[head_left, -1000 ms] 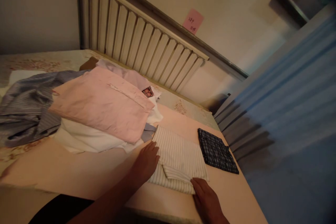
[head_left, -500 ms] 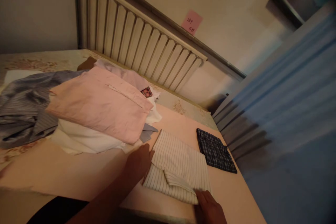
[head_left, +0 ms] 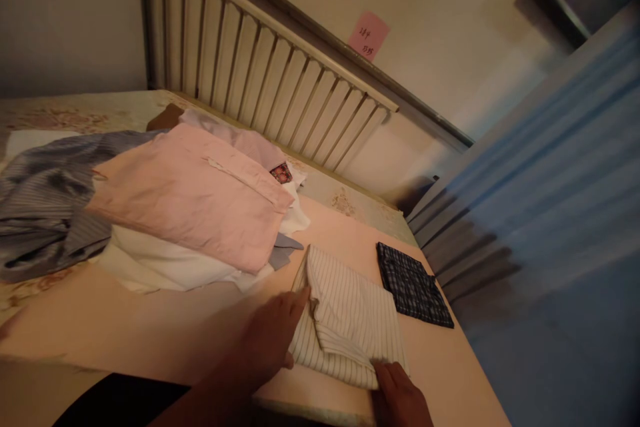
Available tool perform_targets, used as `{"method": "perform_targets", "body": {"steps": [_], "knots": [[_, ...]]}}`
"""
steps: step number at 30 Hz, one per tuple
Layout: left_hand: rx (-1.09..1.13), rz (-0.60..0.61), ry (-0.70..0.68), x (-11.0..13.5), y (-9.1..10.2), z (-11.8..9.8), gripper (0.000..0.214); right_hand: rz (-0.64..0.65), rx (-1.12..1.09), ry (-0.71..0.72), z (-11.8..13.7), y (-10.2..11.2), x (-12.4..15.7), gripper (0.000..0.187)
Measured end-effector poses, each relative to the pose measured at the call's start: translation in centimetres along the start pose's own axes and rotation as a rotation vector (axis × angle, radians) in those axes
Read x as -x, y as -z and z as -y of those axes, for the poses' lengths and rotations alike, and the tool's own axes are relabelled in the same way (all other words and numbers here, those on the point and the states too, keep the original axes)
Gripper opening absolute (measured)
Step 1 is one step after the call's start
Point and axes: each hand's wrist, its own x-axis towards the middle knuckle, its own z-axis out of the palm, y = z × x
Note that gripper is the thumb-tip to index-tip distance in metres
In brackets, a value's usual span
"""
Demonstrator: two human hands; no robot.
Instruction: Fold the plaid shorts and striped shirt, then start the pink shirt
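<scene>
A folded white cloth with thin dark stripes [head_left: 350, 310] lies on the pink sheet near the bed's front edge. My left hand [head_left: 273, 337] has its fingers closed on the cloth's left edge, which is raised off the sheet. My right hand [head_left: 397, 393] rests at the cloth's near right corner with its fingers lying flat on it. A small folded dark checked cloth [head_left: 413, 283] lies just right of the striped one, apart from both hands.
A heap of clothes fills the bed's left half: a pink garment [head_left: 195, 193] on top, white cloth [head_left: 160, 263] beneath, a grey striped one [head_left: 45, 203] at the far left. A slatted headboard [head_left: 270, 73] stands behind. Blue curtain [head_left: 550, 213] hangs at the right.
My left hand has gone from lying flat on the striped cloth's left side to gripping that edge and lifting it. My right hand stays at the near corner.
</scene>
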Motion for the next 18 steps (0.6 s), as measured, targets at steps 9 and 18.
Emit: {"method": "perform_targets", "body": {"steps": [9,18], "knots": [[-0.211,-0.130,-0.338,0.5,-0.8,-0.6,0.088,0.019,-0.026,-0.013,0.1,0.1,0.0,0.046],[-0.254,-0.262,-0.316,-0.8,-2.7,0.2,0.037,0.044,-0.015,-0.036,0.4,0.6,-0.2,0.047]]}}
